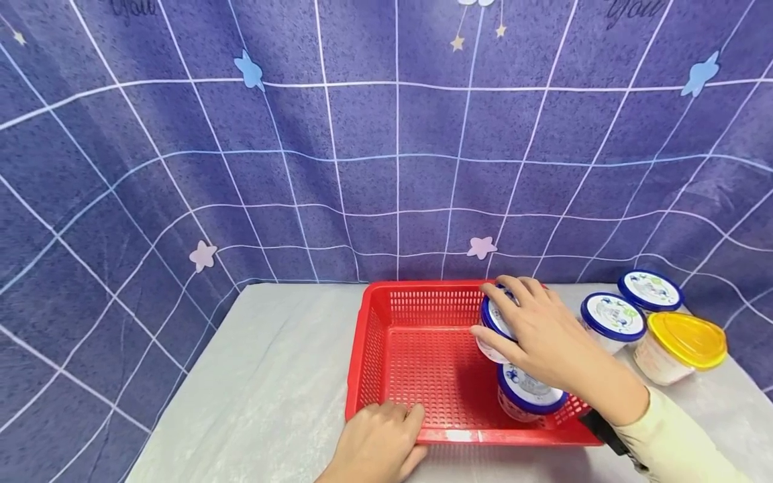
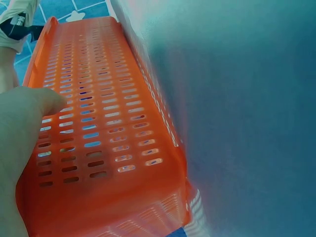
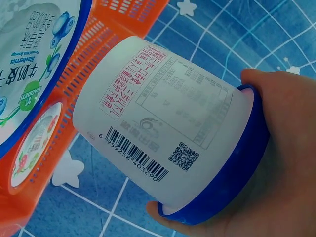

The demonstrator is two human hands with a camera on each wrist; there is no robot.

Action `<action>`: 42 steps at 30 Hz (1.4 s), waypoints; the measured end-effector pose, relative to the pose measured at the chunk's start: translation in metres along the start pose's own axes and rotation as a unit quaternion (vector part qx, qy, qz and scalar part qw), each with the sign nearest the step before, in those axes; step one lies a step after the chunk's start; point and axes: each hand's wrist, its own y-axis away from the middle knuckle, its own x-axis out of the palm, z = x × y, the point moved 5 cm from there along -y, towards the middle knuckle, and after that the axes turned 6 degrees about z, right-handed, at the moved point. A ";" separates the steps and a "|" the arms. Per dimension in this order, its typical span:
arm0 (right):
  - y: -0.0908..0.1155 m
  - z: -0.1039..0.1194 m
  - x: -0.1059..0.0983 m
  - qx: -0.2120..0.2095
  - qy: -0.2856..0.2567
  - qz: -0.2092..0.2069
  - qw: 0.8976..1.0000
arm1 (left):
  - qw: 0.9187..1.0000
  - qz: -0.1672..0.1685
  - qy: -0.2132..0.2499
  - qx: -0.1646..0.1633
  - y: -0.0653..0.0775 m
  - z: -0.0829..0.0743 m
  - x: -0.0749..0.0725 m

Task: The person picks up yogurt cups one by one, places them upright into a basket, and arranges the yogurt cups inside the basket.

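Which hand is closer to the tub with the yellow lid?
The right hand, holding a blue-lidded tub at the right end of the red basket, left of the yellow-lidded tub; the left hand grips the basket's near rim, farther left.

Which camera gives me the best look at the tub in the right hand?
The right wrist view: the tub fills its middle, barcode and blue lid showing. In the head view, the right hand covers part of it. In the left wrist view, I can't make it out.
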 end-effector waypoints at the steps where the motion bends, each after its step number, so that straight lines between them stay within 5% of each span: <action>1: -0.001 0.000 0.001 0.000 0.000 0.002 1.000 | 1.000 0.002 0.001 0.000 0.000 0.000 0.000; 24: -0.026 0.002 0.014 -0.045 -0.013 0.004 0.999 | 1.000 -0.019 -0.004 0.006 0.002 -0.001 0.002; 42: -0.057 0.012 0.031 -0.083 0.005 0.037 0.996 | 1.000 0.008 -0.004 -0.002 0.000 -0.001 -0.001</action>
